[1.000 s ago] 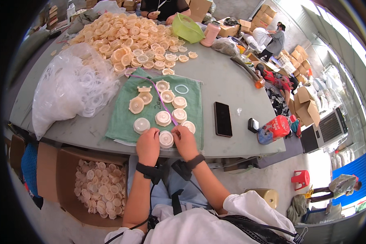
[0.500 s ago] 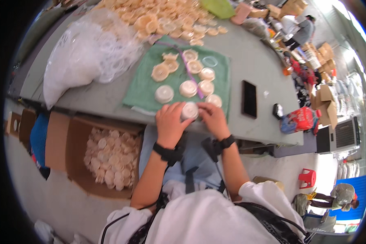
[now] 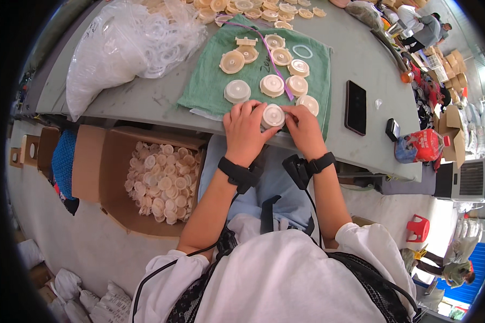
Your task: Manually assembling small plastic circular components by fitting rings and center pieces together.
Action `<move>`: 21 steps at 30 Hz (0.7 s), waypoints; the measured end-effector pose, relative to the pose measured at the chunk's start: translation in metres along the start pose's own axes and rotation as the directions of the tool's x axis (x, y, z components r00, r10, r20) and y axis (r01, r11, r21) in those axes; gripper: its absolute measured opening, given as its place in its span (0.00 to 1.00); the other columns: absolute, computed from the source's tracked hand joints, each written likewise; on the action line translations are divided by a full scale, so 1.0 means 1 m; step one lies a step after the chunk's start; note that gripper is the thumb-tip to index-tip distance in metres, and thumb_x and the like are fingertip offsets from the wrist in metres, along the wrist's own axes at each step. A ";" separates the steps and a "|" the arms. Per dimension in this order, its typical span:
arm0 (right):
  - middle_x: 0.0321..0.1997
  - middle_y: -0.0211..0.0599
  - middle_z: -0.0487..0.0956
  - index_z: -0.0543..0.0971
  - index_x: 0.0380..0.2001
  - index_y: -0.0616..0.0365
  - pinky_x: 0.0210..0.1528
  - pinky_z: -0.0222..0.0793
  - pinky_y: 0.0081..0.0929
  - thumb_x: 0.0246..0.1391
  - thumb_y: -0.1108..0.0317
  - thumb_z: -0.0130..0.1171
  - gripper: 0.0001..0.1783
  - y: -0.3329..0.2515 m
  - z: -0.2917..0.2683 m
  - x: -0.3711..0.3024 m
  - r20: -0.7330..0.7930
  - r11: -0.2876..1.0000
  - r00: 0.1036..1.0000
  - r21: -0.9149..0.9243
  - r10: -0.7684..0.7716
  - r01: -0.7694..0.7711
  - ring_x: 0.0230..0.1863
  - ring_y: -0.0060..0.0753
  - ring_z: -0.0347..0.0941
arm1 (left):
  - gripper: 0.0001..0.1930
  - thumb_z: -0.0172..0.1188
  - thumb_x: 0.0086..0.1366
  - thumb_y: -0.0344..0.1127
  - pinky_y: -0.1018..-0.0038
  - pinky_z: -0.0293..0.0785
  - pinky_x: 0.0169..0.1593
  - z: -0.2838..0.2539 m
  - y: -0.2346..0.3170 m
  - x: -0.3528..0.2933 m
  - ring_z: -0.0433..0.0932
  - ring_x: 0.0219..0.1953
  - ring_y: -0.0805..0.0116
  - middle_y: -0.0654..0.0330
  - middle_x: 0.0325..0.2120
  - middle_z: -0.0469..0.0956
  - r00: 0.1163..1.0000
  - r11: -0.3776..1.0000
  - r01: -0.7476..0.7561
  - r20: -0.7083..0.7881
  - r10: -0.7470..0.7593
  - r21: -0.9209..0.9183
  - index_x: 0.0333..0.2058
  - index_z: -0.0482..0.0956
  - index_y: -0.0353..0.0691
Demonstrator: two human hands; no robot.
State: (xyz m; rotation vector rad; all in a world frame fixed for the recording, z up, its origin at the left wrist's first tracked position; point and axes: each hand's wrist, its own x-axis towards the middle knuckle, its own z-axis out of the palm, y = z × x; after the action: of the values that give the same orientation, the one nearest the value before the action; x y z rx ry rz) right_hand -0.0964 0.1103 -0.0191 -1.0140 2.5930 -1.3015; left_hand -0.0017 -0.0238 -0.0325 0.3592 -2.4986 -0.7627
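Note:
My left hand [image 3: 244, 132] and my right hand [image 3: 305, 131] grip a round whitish plastic cap [image 3: 274, 116] from both sides, fingers and thumbs curled at its rim. It sits at the near edge of a green cloth [image 3: 207, 81] on the table. Just beyond my left fingers lies a translucent cap [image 3: 237, 91]. A cream cap [image 3: 307, 105] is close to my right fingers. Several more cream caps [image 3: 272, 85] are spread over the cloth, some with side tabs. A thin clear ring [image 3: 303, 51] and a purple strip [image 3: 275, 63] rest there too.
A clear plastic bag [image 3: 105, 59] of white rings stands at left, with loose cream caps [image 3: 242, 5] heaped behind. Below the table edge, a cardboard box [image 3: 110, 177] holds many caps. A phone [image 3: 355, 107], small black device [image 3: 392, 130] and red-blue bottle [image 3: 421, 146] lie right. People stand farther off.
The whole view has shifted, so the table appears higher and farther right. Both hands still hold the cap at the cloth's near edge.

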 end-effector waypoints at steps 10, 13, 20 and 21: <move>0.32 0.43 0.76 0.78 0.38 0.57 0.36 0.69 0.34 0.51 0.72 0.54 0.10 -0.008 0.017 -0.015 -0.237 1.000 0.971 -0.017 -0.007 0.003 0.32 0.42 0.73 | 0.29 0.68 0.46 0.47 0.62 0.55 0.51 0.001 0.001 0.000 0.64 0.50 0.64 0.68 0.44 0.70 1.000 0.998 -0.019 -0.011 0.020 0.052 0.50 0.74 0.52; 0.30 0.41 0.76 0.78 0.38 0.58 0.34 0.69 0.32 0.50 0.73 0.54 0.10 -0.007 0.019 -0.017 -0.252 0.992 0.963 0.106 0.090 -0.065 0.29 0.38 0.73 | 0.29 0.68 0.45 0.47 0.63 0.56 0.50 0.000 0.002 0.000 0.67 0.48 0.65 0.68 0.42 0.72 0.998 0.998 -0.039 -0.046 0.042 0.049 0.49 0.75 0.52; 0.46 0.40 0.74 0.75 0.45 0.55 0.48 0.64 0.35 0.44 0.71 0.60 0.20 0.005 0.010 -0.013 -0.498 0.995 0.865 -0.096 -0.054 0.007 0.44 0.41 0.71 | 0.29 0.67 0.46 0.48 0.64 0.59 0.48 0.007 0.001 -0.004 0.69 0.45 0.64 0.66 0.41 0.75 0.983 0.995 -0.083 -0.159 0.090 0.054 0.48 0.75 0.49; 0.48 0.40 0.73 0.73 0.47 0.54 0.51 0.61 0.38 0.42 0.69 0.62 0.24 0.007 0.007 -0.008 -0.537 0.974 0.833 -0.226 -0.134 0.011 0.48 0.42 0.69 | 0.29 0.67 0.45 0.48 0.64 0.59 0.48 0.007 0.001 -0.004 0.69 0.45 0.64 0.66 0.41 0.75 0.983 0.995 -0.084 -0.157 0.091 0.050 0.48 0.75 0.49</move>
State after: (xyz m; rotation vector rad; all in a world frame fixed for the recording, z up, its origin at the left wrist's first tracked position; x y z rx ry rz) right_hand -0.0910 0.1131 -0.0303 -0.8678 3.2109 -1.5499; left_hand -0.0022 -0.0182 -0.0384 0.3111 -2.3666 -0.6205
